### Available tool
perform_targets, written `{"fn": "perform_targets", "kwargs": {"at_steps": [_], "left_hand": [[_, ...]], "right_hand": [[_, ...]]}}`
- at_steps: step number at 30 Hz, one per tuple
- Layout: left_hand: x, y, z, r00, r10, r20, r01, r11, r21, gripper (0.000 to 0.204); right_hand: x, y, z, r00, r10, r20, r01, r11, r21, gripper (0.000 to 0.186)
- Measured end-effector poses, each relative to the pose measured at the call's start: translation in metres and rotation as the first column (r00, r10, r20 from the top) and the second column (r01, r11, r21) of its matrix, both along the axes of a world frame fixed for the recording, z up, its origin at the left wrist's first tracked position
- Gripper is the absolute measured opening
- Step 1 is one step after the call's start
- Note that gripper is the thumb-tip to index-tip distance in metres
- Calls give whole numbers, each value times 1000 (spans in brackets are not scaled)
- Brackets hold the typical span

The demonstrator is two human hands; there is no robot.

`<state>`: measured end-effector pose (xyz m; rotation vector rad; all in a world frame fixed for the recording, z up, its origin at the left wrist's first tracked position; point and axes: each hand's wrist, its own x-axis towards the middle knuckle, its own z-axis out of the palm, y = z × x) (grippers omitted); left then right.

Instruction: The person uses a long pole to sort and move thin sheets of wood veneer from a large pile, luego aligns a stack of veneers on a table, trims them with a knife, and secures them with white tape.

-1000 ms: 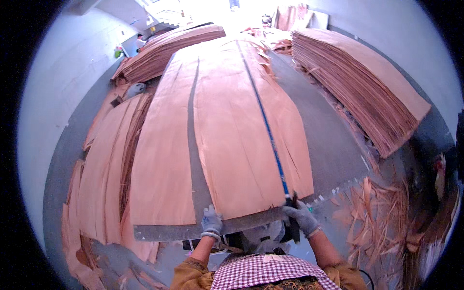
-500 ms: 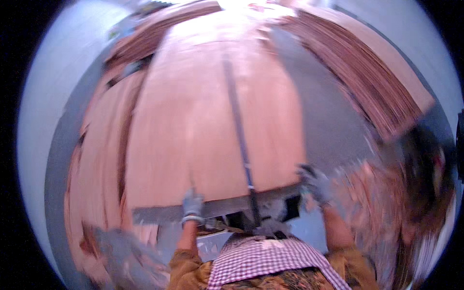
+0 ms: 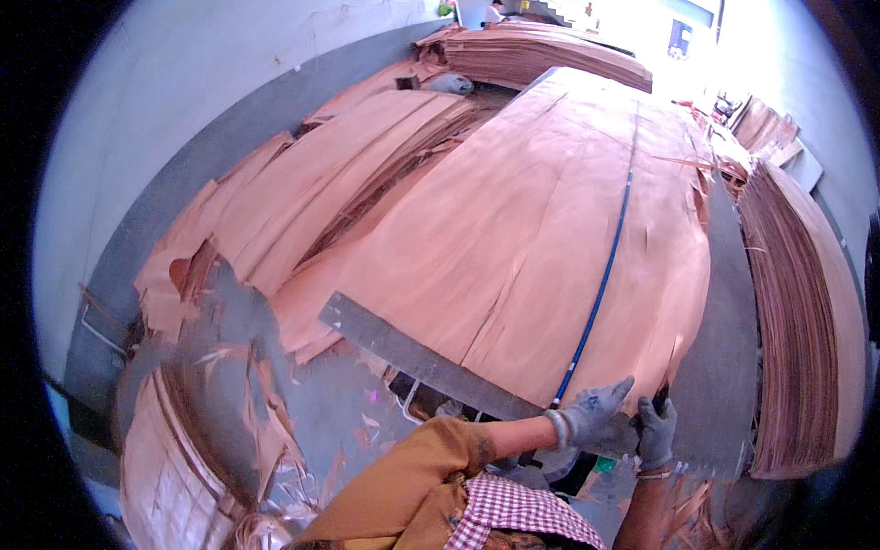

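here's the left hand (image 3: 591,414), gloved, fingers straight out, over the near edge of the thin wood sheet (image 3: 522,238), close to its right corner! the right hand (image 3: 655,435) is just beside it at that corner, a dark shape by its fingertips; whether it pinches anything, i can't tell. the sheet lies across the grey tabletop (image 3: 417,356), and a blue rod (image 3: 601,295) runs lengthwise along it.

Now the left hand (image 3: 594,412) has been swung across to the right of the blue rod (image 3: 601,286), the right hand (image 3: 655,433) shifted farther right, and the veneer (image 3: 477,225) gap left of it closed!
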<state>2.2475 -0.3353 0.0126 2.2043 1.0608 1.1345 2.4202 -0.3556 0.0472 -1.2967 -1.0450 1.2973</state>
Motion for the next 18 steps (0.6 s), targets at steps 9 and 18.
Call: {"fn": "perform_targets", "kwargs": {"at_steps": [9, 18], "left_hand": [[-86, 73, -15, 955, 148, -259, -88, 970, 228, 11], [-127, 81, -2, 943, 192, 273, -70, 914, -399, 17]], "right_hand": [[8, 4, 5, 976, -195, -94, 179, 972, -151, 33], [25, 24, -124, 908, -337, 249, 353, 935, -19, 53]]}}
